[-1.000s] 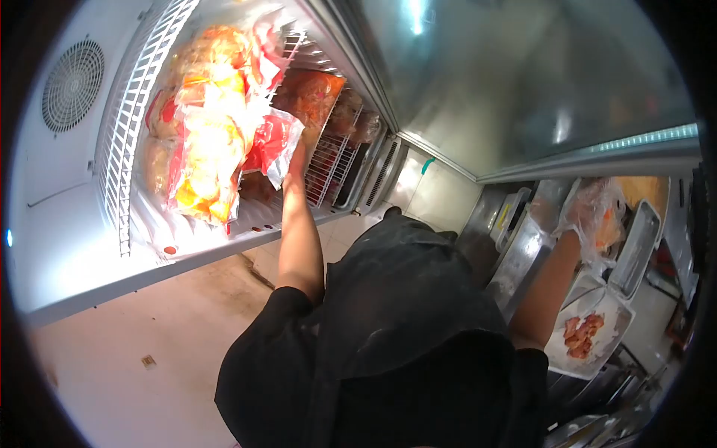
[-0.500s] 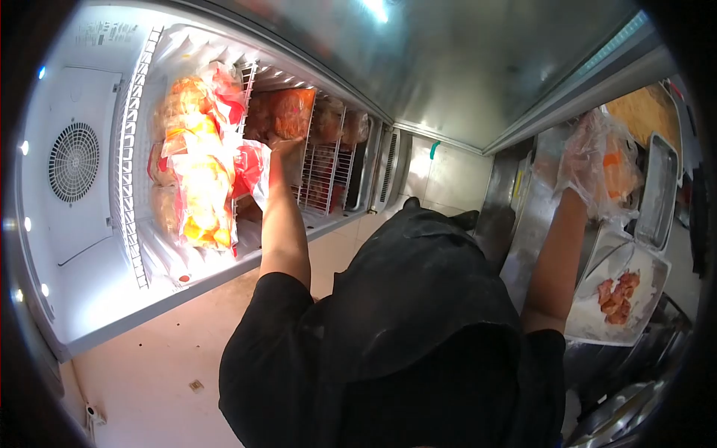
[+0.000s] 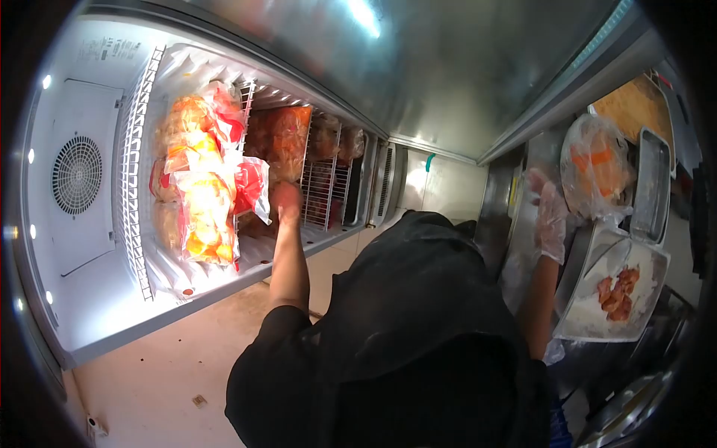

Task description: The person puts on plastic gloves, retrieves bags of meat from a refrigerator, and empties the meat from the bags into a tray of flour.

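Note:
My left hand point(image 3: 287, 200) is inside the lit refrigerator, by the front of a wire shelf. It is close to a bagged orange-red food pack point(image 3: 290, 133); its fingers are blurred, so their grip is unclear. Nearer the fan side, several bright orange bags with red printing point(image 3: 205, 213) lie stacked. On the right, my right hand point(image 3: 550, 216) wears a thin clear plastic glove. Its fingers are stretched out and apart over the metal counter. Beside it rests a clear plastic bag point(image 3: 597, 168) with orange contents, apart from the fingers.
A white tray point(image 3: 586, 306) holds pieces of reddish meat point(image 3: 618, 293) on white powder. Next to it are an oblong metal pan point(image 3: 652, 190) and a wooden board point(image 3: 635, 108). The refrigerator's open metal door point(image 3: 448, 75) stands ahead of me.
My left hand has drawn back toward me along the shelf. My right hand has come away from the clear bag and moved left, and its glove now shows.

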The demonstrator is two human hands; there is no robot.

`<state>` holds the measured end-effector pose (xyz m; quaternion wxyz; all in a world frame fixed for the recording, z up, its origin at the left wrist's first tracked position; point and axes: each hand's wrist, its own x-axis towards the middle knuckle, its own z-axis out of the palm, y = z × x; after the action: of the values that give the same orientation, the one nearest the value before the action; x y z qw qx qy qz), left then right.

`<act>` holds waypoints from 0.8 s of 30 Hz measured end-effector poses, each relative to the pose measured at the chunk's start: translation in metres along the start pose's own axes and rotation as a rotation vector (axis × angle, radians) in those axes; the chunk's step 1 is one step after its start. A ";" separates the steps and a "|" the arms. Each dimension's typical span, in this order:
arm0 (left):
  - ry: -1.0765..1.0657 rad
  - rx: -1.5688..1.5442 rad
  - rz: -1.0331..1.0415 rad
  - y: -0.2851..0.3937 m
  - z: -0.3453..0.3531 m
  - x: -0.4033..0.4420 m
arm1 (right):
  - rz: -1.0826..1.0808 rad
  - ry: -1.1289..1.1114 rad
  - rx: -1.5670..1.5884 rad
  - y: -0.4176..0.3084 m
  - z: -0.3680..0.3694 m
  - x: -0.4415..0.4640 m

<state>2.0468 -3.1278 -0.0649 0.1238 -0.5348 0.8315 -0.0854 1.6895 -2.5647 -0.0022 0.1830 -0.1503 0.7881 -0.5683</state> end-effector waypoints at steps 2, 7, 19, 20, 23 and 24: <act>0.324 -0.034 0.208 -0.023 0.032 0.009 | 0.056 -0.058 0.038 0.004 0.012 -0.007; 0.197 -0.574 -0.004 0.012 -0.068 -0.014 | -0.106 -0.265 -0.261 -0.007 0.051 -0.005; 0.407 -1.586 0.195 0.092 -0.134 -0.046 | -0.597 -0.534 -0.388 -0.143 0.182 0.032; 0.367 -1.569 0.262 0.095 -0.149 -0.062 | -0.667 -0.480 -0.343 -0.155 0.188 0.031; 0.092 -1.480 0.331 0.092 -0.204 -0.101 | -0.774 -0.397 -0.272 -0.175 0.199 0.027; -0.085 -1.439 0.363 0.093 -0.235 -0.115 | -0.834 -0.399 -0.243 -0.175 0.202 0.028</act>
<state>1.9416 -2.9825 0.1473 -0.2128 -0.3406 0.7519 0.5229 1.7622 -2.8013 0.1031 0.0683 -0.5803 0.6707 -0.4569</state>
